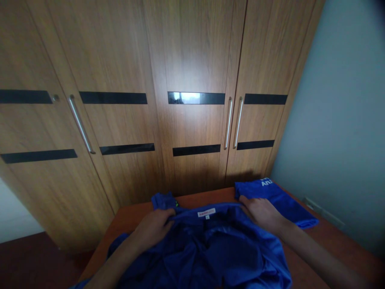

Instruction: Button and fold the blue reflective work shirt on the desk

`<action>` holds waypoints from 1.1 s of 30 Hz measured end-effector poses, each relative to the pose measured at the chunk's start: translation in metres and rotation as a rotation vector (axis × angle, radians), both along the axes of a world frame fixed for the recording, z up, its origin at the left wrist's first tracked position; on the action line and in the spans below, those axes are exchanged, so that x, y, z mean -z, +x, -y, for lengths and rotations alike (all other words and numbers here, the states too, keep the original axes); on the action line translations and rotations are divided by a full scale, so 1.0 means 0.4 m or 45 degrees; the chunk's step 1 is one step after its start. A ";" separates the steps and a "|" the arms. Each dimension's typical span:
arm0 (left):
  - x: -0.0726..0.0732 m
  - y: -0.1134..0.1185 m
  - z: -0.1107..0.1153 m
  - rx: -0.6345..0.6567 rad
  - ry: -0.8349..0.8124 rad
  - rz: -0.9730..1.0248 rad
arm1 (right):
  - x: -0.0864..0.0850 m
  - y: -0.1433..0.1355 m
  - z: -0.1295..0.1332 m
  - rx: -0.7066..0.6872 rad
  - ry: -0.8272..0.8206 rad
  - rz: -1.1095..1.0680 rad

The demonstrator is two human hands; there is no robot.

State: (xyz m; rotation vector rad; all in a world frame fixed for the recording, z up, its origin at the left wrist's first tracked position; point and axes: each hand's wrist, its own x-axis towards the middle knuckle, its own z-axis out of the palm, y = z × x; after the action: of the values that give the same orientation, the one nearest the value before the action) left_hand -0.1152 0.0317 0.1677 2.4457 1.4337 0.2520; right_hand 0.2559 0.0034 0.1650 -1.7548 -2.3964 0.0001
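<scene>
A dark blue garment (192,253) lies spread across the reddish-brown table, its collar edge towards the wardrobe and a white label (206,212) inside the collar. My left hand (155,228) is closed on the collar's left end. At the right end of the collar, my right hand (260,212) grips the same garment. Just beyond my right hand lies a folded blue cloth (288,204) with white lettering. A small bunched blue piece (162,200) shows behind my left hand; whether it belongs to the garment I cannot tell.
The table (136,212) stands against a wooden wardrobe (195,48) with black strips and metal handles. A pale blue-grey wall (339,120) rises at the right, with a socket strip (323,214) low on it. Dark red floor (33,263) shows at the lower left.
</scene>
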 end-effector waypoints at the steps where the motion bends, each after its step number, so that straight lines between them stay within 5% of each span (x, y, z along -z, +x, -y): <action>1: -0.012 0.002 -0.004 0.025 -0.116 0.116 | -0.016 0.002 0.002 -0.016 -0.055 -0.122; 6: -0.095 0.006 -0.022 -0.115 -0.642 0.833 | -0.110 0.007 0.012 0.005 -0.511 -1.081; 12: -0.309 0.043 -0.016 -0.083 -0.511 1.495 | -0.292 -0.026 0.015 -0.125 -0.182 -1.903; 18: -0.543 0.097 0.037 0.273 0.045 1.692 | -0.503 -0.072 0.032 -0.535 0.450 -1.805; 24: -0.687 0.132 0.072 0.598 0.574 1.351 | -0.637 -0.114 -0.006 -0.688 0.866 -1.444; 27: -0.710 0.157 0.014 0.567 0.766 1.085 | -0.654 -0.131 -0.091 -0.661 0.918 -1.273; 29: -0.688 0.173 -0.050 0.432 0.873 0.888 | -0.636 -0.146 -0.159 -0.573 0.923 -1.184; 33: -0.536 0.185 -0.185 0.151 0.788 0.441 | -0.512 -0.188 -0.281 -0.214 0.774 -0.876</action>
State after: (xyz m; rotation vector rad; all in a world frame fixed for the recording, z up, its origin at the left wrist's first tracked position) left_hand -0.0411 0.1059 0.3821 2.7364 1.1705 1.1804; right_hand 0.1808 0.1156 0.3697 -1.0464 -1.7705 -0.0798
